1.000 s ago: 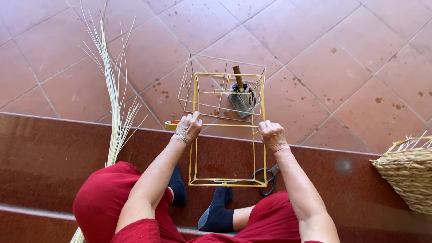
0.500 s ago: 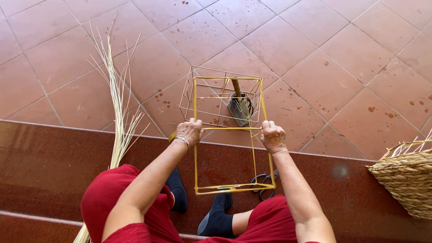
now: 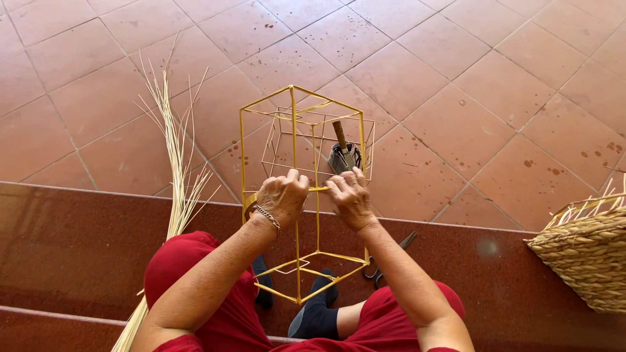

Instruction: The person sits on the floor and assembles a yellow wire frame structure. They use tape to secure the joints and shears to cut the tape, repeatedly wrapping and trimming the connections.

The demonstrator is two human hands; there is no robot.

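Head view, looking down: a seated person in red holds a tall yellow wire frame (image 3: 301, 195) upright over their knees, its foot near their dark socks. The left hand (image 3: 282, 197) and right hand (image 3: 350, 199) sit close together at mid-height, each grip closed on the frame's thin bars, pinching a pale straw strip (image 3: 317, 189) between them. The frame looks light, stiff and open, probably springy if squeezed; the upright bars seem the surest hold. Beside it lie a bundle of straw (image 3: 175, 163), a brush (image 3: 343, 154), scissors (image 3: 385, 264) and a woven basket (image 3: 585, 251) on the tiled floor (image 3: 489, 98).
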